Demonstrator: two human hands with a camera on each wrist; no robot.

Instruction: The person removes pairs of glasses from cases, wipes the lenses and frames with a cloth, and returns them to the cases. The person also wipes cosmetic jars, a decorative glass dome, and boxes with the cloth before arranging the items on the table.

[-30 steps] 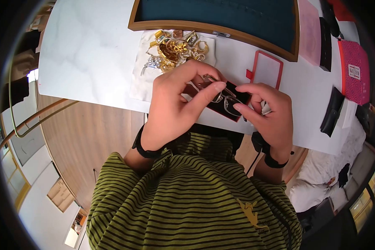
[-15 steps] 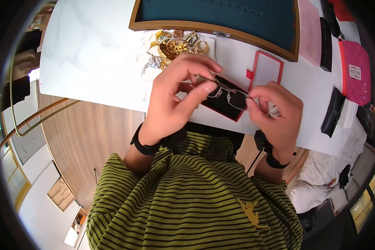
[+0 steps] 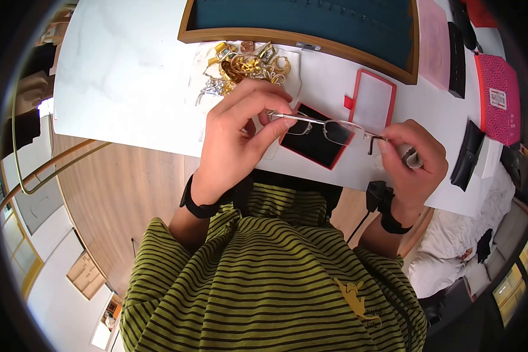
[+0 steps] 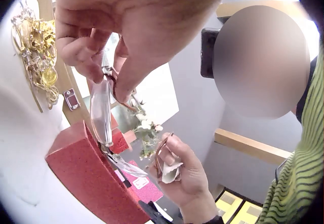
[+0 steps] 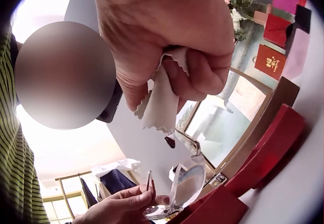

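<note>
Both hands hold a pair of thin-rimmed glasses (image 3: 339,132) stretched between them above an open box with a black inside (image 3: 314,146). My left hand (image 3: 237,138) pinches one end of the glasses between thumb and fingers. At the other end, my right hand (image 3: 415,164) pinches the frame near a dark-tipped temple arm. A pale cloth with a zigzag edge (image 5: 164,100) is bunched in the right hand in the right wrist view. In the left wrist view one lens (image 4: 102,111) hangs just below the left fingers.
Gold and silver jewellery (image 3: 243,64) lies piled on a white cloth (image 3: 202,61). Behind stands a wooden case with a dark lining (image 3: 299,37). A red-rimmed lid (image 3: 374,100), a black pouch (image 3: 468,155) and a pink patterned box (image 3: 498,100) lie to the right.
The glasses have been lifted and turned so both lenses show over the box. My right hand has moved to the right, away from the left, which shifted slightly left.
</note>
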